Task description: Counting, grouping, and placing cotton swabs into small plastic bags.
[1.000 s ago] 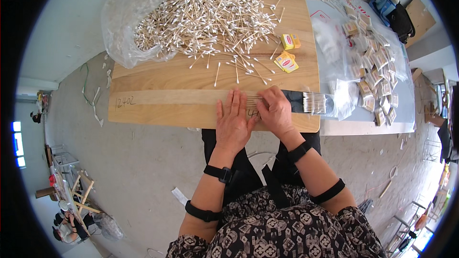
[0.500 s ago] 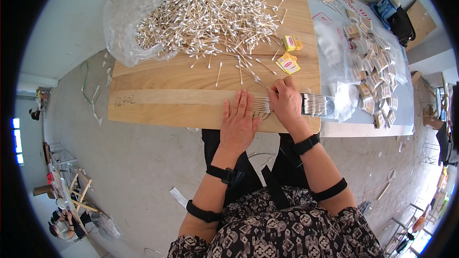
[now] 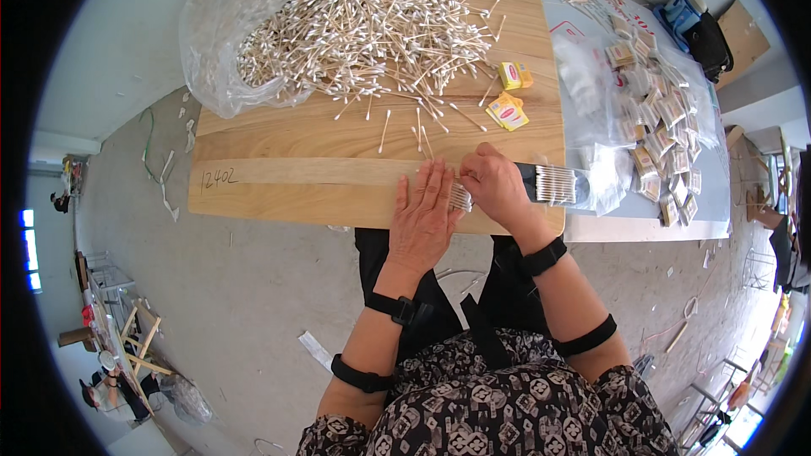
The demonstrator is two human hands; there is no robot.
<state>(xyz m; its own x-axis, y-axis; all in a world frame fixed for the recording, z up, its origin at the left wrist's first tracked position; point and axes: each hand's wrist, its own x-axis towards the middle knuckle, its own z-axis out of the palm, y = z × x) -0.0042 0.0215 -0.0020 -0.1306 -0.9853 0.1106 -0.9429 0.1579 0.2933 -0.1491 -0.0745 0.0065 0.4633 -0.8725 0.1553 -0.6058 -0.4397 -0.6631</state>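
Observation:
My left hand (image 3: 421,213) lies flat near the front edge of the wooden table (image 3: 296,137), its fingers stretched out over a row of cotton swabs (image 3: 459,197). Only the row's right end shows past those fingers. Right beside it is my right hand (image 3: 497,188), with fingers curled into a pinch at the swabs; what the fingertips hold is hidden. A packed row of swabs with a dark backing (image 3: 556,185) sits to the right of that hand, at the table's right edge. Several loose swabs (image 3: 384,133) lie just beyond my hands.
A large heap of cotton swabs (image 3: 372,25) spills from a clear plastic bag (image 3: 211,42) at the back. Small yellow boxes (image 3: 514,75) and yellow cards (image 3: 508,111) lie right of it. Many packed swab bundles (image 3: 663,131) cover the grey side table (image 3: 710,219). Another person (image 3: 106,397) sits far left.
My right hand has moved slightly left and nearer, closer to my left hand. The swab that stuck out from its fingertips no longer shows. My left hand has barely moved.

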